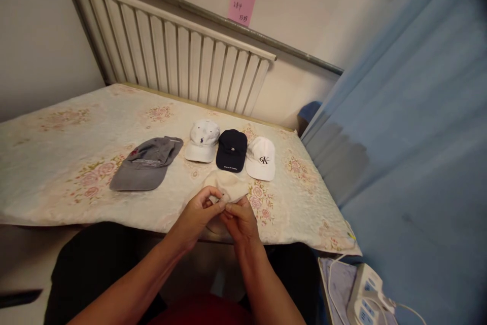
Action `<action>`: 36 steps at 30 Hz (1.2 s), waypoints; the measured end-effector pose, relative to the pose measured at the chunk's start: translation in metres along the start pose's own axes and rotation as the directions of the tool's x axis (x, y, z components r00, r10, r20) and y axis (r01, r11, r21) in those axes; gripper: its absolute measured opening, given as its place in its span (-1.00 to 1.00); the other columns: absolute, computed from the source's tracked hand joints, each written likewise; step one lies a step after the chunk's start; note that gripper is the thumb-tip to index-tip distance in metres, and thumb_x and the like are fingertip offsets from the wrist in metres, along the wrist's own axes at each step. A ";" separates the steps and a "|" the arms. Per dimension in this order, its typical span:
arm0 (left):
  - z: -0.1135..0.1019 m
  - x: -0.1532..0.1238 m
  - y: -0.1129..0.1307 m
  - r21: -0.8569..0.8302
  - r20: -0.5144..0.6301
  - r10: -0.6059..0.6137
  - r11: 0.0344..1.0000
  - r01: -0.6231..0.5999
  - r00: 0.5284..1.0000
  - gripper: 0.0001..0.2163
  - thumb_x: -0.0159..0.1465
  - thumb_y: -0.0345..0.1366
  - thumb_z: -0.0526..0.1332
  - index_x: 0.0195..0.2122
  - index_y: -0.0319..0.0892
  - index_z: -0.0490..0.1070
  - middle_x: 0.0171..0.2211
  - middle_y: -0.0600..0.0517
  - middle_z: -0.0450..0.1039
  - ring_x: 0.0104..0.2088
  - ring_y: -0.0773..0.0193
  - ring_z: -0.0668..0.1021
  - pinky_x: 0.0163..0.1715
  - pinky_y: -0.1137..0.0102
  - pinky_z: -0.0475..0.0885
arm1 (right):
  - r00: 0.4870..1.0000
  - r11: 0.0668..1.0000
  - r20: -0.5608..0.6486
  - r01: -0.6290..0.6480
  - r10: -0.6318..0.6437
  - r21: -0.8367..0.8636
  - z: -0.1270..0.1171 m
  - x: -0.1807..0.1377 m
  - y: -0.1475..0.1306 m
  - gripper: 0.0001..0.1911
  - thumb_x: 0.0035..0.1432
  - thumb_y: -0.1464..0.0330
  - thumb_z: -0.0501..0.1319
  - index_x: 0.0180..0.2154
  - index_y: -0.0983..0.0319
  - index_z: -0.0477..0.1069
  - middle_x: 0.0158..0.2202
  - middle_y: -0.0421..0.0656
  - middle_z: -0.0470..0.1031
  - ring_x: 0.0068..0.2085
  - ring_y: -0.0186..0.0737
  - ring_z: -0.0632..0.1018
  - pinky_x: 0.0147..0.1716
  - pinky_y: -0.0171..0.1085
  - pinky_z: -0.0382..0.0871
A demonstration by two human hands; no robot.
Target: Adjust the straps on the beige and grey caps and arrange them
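A cream cap (pixel 224 185) lies at the near edge of the table. My left hand (pixel 198 213) and my right hand (pixel 239 221) meet at its near side, fingers pinched on its back edge. Behind it stand three caps in a row: a white cap (pixel 201 141), a navy cap (pixel 232 150) and a white cap with black letters (pixel 261 158). A grey cap (pixel 146 164) lies to the left of them, flattened.
The table wears a floral cloth (pixel 57 157). A white radiator (pixel 171 56) runs along the wall behind, with a pink note (pixel 241 6) above. A blue curtain (pixel 411 137) hangs at right. A white power strip (pixel 367 294) lies at bottom right.
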State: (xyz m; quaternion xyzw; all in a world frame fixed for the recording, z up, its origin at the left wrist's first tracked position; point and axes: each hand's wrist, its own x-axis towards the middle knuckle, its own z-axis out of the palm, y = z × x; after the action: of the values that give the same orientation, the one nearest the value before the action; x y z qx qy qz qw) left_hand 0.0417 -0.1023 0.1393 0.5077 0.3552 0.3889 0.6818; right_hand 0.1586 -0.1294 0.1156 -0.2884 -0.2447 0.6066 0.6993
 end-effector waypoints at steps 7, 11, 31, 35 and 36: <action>-0.001 0.000 -0.002 -0.036 0.050 0.019 0.999 -0.017 0.999 -0.81 0.11 -0.15 0.27 -0.42 -0.14 0.34 -0.59 0.14 0.37 -0.52 0.33 0.41 -0.50 0.46 0.21 | 1.000 1.000 0.030 -0.004 0.003 0.015 0.003 0.000 0.001 -0.63 -0.19 0.51 0.30 -0.23 0.22 0.43 -0.49 -0.30 0.42 -0.57 -0.44 0.31 -0.57 -0.43 0.22; -0.001 0.002 -0.002 -0.075 0.089 0.029 0.997 -0.023 0.996 -0.79 0.18 -0.16 0.22 -0.47 -0.15 0.27 -0.61 0.16 0.33 -0.55 0.39 0.35 -0.51 0.47 0.15 | 0.995 0.999 0.100 -0.006 0.003 0.033 0.002 -0.001 0.002 -0.77 -0.07 0.42 0.30 -0.28 0.24 0.42 -0.56 -0.32 0.30 -0.59 -0.46 0.23 -0.59 -0.44 0.18; -0.004 0.012 -0.013 -0.299 0.181 0.028 0.954 0.027 0.983 -0.87 0.14 -0.37 0.15 -0.53 -0.17 0.24 -0.59 0.08 0.37 -0.51 0.34 0.41 -0.48 0.42 0.19 | 0.995 0.996 0.044 0.085 -0.085 0.020 0.001 0.004 0.007 -0.91 0.04 0.45 0.24 -0.36 0.23 0.34 -0.64 -0.38 0.15 -0.61 -0.47 0.16 -0.59 -0.43 0.14; -0.003 0.014 -0.014 -0.308 0.152 0.012 0.951 0.036 0.988 -0.85 0.08 -0.41 0.16 -0.56 -0.16 0.18 -0.64 0.14 0.29 -0.56 0.37 0.37 -0.52 0.43 0.15 | 0.996 0.996 0.033 0.084 -0.084 0.014 0.002 0.004 0.008 -0.87 0.00 0.45 0.26 -0.35 0.23 0.34 -0.63 -0.39 0.15 -0.62 -0.49 0.13 -0.61 -0.44 0.10; -0.002 0.015 -0.014 -0.310 0.139 0.010 0.950 0.034 0.990 -0.84 0.06 -0.42 0.16 -0.57 -0.15 0.17 -0.65 0.14 0.28 -0.58 0.38 0.36 -0.53 0.43 0.14 | 0.996 0.996 0.025 0.086 -0.087 0.012 0.002 0.004 0.008 -0.85 -0.01 0.45 0.27 -0.35 0.23 0.33 -0.62 -0.39 0.16 -0.62 -0.49 0.13 -0.61 -0.44 0.09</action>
State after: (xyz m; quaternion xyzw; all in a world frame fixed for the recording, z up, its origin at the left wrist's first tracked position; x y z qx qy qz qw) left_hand 0.0486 -0.0904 0.1239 0.4174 0.2438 0.3998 0.7788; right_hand 0.1518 -0.1240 0.1114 -0.2661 -0.2626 0.5806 0.7232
